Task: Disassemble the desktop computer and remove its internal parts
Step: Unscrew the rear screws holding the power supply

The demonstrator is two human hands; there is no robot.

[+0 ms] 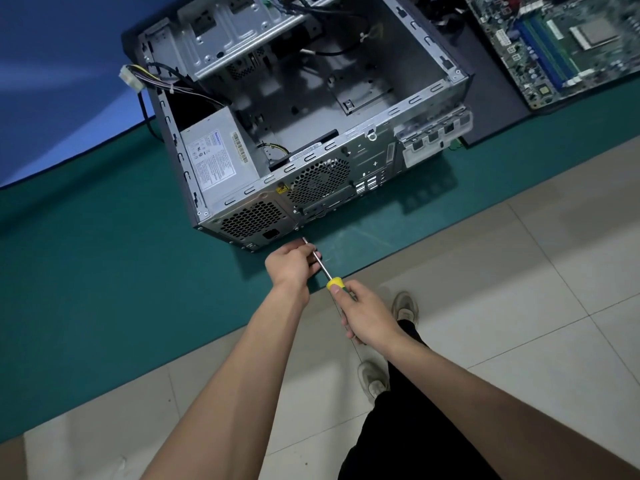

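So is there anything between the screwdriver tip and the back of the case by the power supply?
Nothing visible does. The screwdriver tip points at the case rear lower edge, near the power supply vent, over bare green mat.

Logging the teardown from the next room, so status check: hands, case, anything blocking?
Right hand grips screwdriver handle; left hand pinches its shaft. Tip near computer case rear, by power supply. Motherboard already out. Nothing blocking.

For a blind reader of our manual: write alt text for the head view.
Two hands hold a yellow-handled screwdriver near the rear panel of an open desktop case: right hand on the handle, left hand pinching the shaft. The power supply remains inside; a motherboard lies beside it.
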